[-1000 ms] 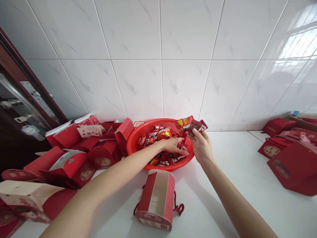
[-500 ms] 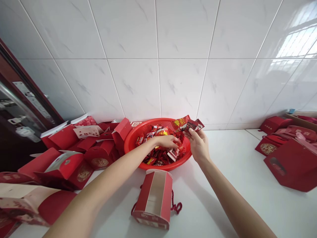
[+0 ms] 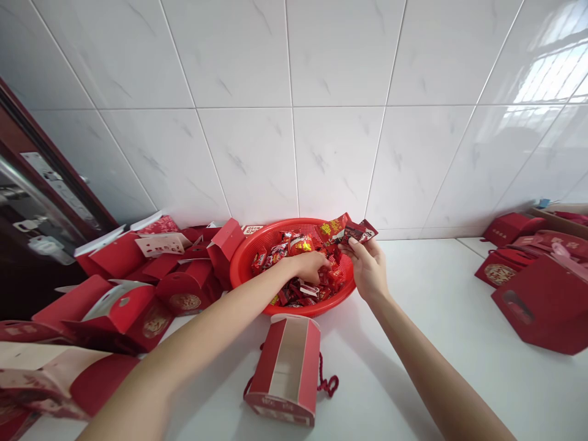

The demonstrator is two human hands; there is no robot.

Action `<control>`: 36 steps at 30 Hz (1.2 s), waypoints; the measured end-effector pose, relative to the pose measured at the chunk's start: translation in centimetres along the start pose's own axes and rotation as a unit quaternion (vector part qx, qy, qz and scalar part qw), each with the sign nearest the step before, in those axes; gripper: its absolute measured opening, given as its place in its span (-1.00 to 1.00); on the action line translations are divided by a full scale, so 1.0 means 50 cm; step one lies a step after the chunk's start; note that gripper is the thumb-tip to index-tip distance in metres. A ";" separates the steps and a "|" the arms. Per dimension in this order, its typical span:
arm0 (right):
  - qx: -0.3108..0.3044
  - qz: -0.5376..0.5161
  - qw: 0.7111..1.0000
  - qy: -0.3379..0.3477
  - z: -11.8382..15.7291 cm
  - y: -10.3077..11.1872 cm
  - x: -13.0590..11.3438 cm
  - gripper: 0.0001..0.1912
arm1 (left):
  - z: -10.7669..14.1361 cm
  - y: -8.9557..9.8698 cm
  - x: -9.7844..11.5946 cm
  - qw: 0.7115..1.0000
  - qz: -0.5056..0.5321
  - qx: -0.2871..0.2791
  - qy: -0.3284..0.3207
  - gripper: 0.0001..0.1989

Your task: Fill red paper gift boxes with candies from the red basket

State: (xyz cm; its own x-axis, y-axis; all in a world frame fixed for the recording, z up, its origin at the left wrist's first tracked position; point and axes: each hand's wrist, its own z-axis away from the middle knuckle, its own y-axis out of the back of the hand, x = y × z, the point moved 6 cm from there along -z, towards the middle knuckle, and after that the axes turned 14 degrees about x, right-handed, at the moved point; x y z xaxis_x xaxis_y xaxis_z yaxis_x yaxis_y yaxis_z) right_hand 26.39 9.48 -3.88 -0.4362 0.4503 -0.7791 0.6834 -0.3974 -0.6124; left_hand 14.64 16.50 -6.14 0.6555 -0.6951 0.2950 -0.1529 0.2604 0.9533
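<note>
My left hand [image 3: 313, 267] reaches into a red plastic basket [image 3: 239, 277] of wrapped candies [image 3: 300, 244]. Its fingers are curled down among the wrappers, and whatever they grip is hidden. Over the basket's right rim, my right hand [image 3: 369, 264] pinches several candy packets [image 3: 359, 231], dark red and bright red with yellow print, between thumb and fingers. In front of the basket stands a red gift box [image 3: 287, 367] with its top open and a pale inside. A dark red cord hangs at its sides.
Many red gift boxes [image 3: 184, 286] crowd the left side of the white countertop [image 3: 367, 367]. More red boxes [image 3: 544, 300] are grouped at the right. A tiled wall [image 3: 337, 159] rises behind the basket, and a dark door frame [image 3: 50, 165] stands at far left.
My left hand has shifted slightly within the basket and its fingers have curled further into the candies, moving some wrappers. My right hand stays nearly still with its packets.
</note>
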 end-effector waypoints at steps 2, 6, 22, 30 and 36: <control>0.000 0.002 1.000 0.000 0.001 0.001 0.000 -0.70 | -0.010 -0.015 0.011 1.000 -0.019 0.019 -0.016 -0.35; 0.000 0.002 1.000 -0.003 0.003 0.002 0.000 -0.69 | -0.019 -0.037 0.026 0.998 -0.029 0.021 -0.043 -0.42; -0.021 0.000 0.999 -0.024 0.003 -0.005 -0.002 -0.74 | -0.008 -0.026 0.048 0.994 0.086 0.021 -0.062 -0.82; -0.014 -0.029 0.997 -0.064 -0.005 -0.002 -0.001 -0.71 | 0.009 0.033 0.040 0.989 0.117 0.093 -0.020 -0.81; 0.000 -0.056 0.989 -0.134 -0.015 0.005 0.004 -0.71 | 0.113 0.094 -0.016 0.947 0.254 0.193 0.033 -0.63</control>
State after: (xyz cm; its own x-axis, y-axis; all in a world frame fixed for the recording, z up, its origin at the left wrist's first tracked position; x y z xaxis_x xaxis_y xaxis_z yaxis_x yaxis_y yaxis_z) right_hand 26.90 10.05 -4.08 -0.6486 0.2643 -0.7138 0.6216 -0.3573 -0.6971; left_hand 9.24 14.49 -1.55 0.4675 -0.5002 0.7289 -0.7116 0.2763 0.6460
